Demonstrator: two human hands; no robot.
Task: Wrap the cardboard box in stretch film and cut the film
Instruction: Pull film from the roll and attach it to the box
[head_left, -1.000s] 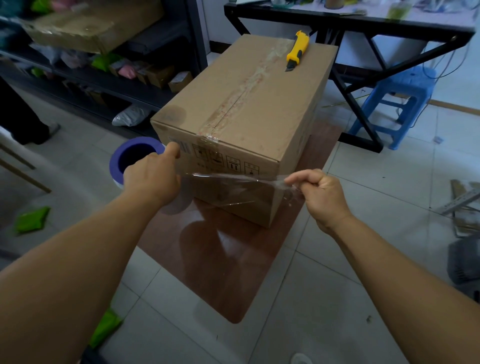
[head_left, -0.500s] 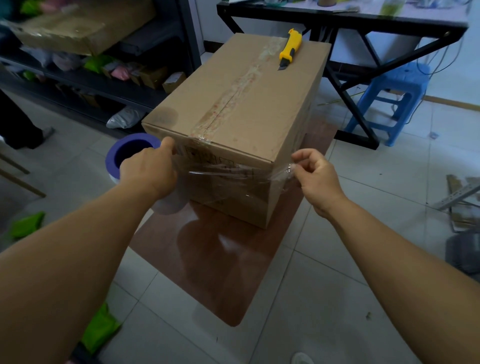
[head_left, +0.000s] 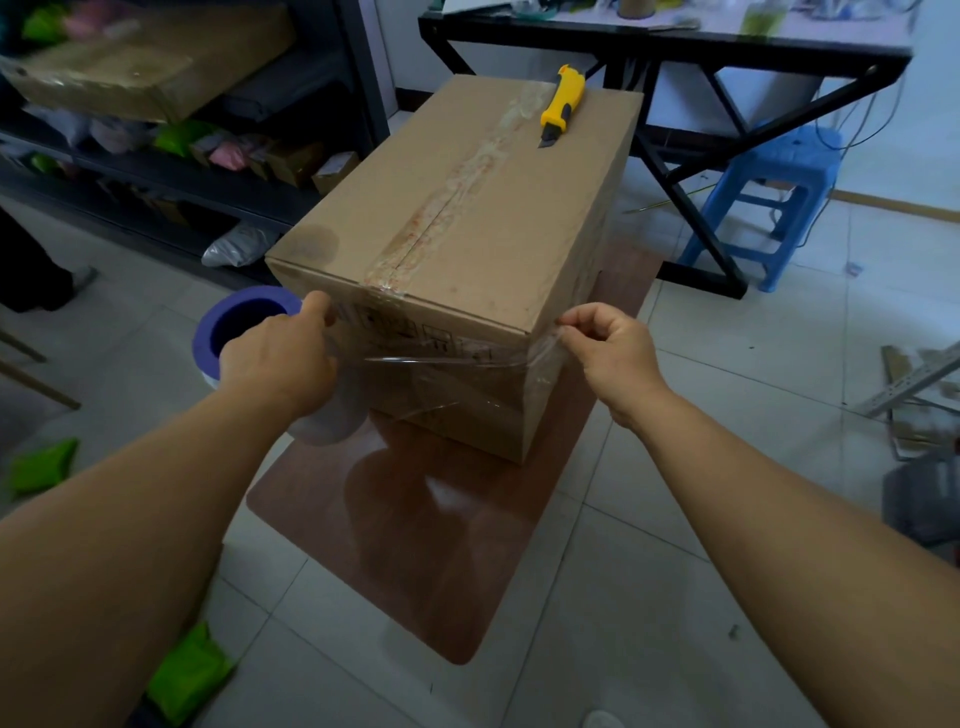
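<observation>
looks like a small packing or stockroom space, not a home. upper left of the frame there's a dark metal shelving unit (head_left: 218, 176) stuffed with small cartons and green and pink mailer bags. pale tiled floor (head_left: 727, 364) with loose green bags (head_left: 44, 465) lying at the left edge. along the top right runs a black-framed worktable (head_left: 675, 41) with clutter on it, and a blue plastic stool (head_left: 769, 202) tucked under it.

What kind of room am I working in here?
Probably a small packing or stockroom area: dark shelving stacked with small parcels, a cardboard box being wrapped on a low table, and a black-framed workbench behind it.
</observation>
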